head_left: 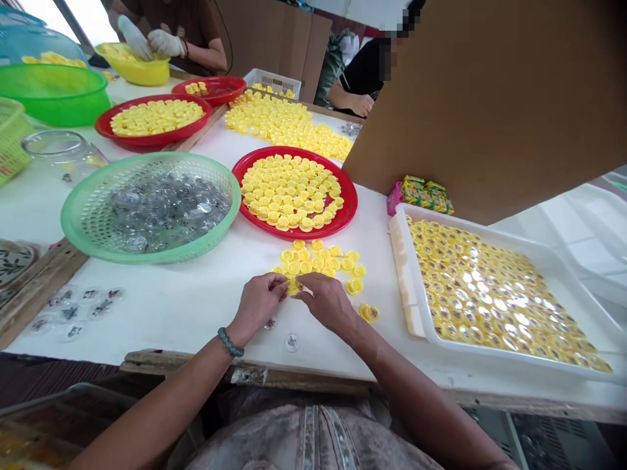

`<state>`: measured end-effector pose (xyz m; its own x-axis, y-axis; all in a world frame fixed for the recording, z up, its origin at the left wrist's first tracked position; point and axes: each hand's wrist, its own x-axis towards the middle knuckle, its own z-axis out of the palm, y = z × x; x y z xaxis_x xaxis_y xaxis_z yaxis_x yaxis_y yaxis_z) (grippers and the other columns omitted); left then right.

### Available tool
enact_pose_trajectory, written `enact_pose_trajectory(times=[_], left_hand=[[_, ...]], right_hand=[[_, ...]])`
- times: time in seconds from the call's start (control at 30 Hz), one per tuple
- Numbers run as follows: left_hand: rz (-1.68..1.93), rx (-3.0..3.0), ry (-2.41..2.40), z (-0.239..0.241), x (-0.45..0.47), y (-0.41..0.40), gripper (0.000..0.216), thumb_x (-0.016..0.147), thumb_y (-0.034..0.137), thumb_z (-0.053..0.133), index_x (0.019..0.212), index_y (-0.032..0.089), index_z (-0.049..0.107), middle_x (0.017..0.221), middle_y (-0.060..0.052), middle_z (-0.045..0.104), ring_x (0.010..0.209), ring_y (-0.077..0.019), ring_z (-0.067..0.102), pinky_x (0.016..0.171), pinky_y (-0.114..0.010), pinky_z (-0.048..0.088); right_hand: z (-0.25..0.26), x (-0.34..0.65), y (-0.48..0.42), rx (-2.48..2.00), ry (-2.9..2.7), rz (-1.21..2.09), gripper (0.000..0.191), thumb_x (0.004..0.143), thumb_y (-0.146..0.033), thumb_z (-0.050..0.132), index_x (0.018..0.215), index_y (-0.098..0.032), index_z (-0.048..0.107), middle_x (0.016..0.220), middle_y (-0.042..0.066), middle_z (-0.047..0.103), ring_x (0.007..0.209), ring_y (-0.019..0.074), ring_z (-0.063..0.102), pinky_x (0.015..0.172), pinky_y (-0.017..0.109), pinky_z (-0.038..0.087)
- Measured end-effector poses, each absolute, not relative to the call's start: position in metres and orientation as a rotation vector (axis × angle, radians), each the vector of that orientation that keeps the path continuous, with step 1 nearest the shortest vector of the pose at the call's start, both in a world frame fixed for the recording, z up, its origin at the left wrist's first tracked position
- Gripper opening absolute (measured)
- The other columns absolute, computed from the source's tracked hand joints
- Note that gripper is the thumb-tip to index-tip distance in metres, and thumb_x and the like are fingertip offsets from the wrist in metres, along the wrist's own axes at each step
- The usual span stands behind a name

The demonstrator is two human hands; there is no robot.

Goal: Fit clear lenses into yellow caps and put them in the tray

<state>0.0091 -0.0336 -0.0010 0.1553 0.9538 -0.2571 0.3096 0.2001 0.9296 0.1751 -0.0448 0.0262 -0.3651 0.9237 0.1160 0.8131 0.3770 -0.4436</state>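
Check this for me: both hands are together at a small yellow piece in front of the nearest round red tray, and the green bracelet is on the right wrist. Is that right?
Not quite: the head view shows the green bracelet on the left wrist. The left hand and right hand are together at a small yellow piece in front of the nearest round red tray.

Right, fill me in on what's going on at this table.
The person's left hand and right hand hold a small yellow piece between them. Loose yellow pieces lie just beyond, before a red tray of more. A green basket of clear discs stands left; a white tray of shiny-topped yellow pieces, right. Across the table, someone's gloved hands are at a yellow bowl.
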Motion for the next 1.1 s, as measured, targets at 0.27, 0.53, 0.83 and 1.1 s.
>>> enact_pose_trajectory(times=[0.27, 0.53, 0.83, 1.1], left_hand=[[0.587, 1.661, 1.447, 0.017, 0.017, -0.045, 0.011, 0.079, 0.020, 0.059, 0.084, 0.021, 0.068, 0.084, -0.001, 0.068, 0.079, -0.0211, 0.062, 0.070, -0.029, 0.047], [0.622, 1.666, 1.513, 0.018, 0.010, -0.050, 0.019, 0.082, 0.023, 0.053, 0.098, 0.023, 0.064, 0.079, 0.000, 0.067, 0.073, -0.0205, 0.062, 0.064, -0.029, 0.047], [0.721, 1.251, 1.266, -0.003, 0.019, -0.044, 0.020, 0.078, 0.027, 0.054, 0.089, 0.017, 0.067, 0.071, -0.002, 0.065, 0.067, -0.0192, 0.062, 0.065, -0.029, 0.050], [0.762, 1.226, 1.235, -0.009, 0.018, -0.045, 0.017, 0.075, 0.027, 0.057, 0.085, 0.018, 0.067, 0.075, -0.003, 0.065, 0.072, -0.0204, 0.062, 0.069, -0.030, 0.049]], right_hand=[[0.030, 0.194, -0.071, -1.562, -2.207, 0.543, 0.027, 0.076, -0.014, 0.066, 0.103, -0.016, 0.062, 0.093, 0.007, 0.065, 0.075, 0.0168, 0.061, 0.067, 0.028, 0.048], [0.035, 0.194, -0.066, -1.541, -2.158, 0.555, 0.025, 0.075, -0.016, 0.068, 0.099, -0.015, 0.062, 0.090, 0.007, 0.065, 0.080, 0.0175, 0.060, 0.069, 0.027, 0.046], [0.028, 0.182, -0.048, -1.392, -2.353, 0.582, 0.014, 0.077, -0.003, 0.059, 0.081, -0.016, 0.065, 0.082, 0.005, 0.064, 0.082, 0.0158, 0.058, 0.071, 0.025, 0.043], [0.020, 0.190, -0.045, -1.252, -2.382, 0.602, 0.023, 0.077, 0.001, 0.054, 0.085, -0.017, 0.066, 0.085, 0.005, 0.065, 0.087, 0.0169, 0.058, 0.075, 0.025, 0.045]])
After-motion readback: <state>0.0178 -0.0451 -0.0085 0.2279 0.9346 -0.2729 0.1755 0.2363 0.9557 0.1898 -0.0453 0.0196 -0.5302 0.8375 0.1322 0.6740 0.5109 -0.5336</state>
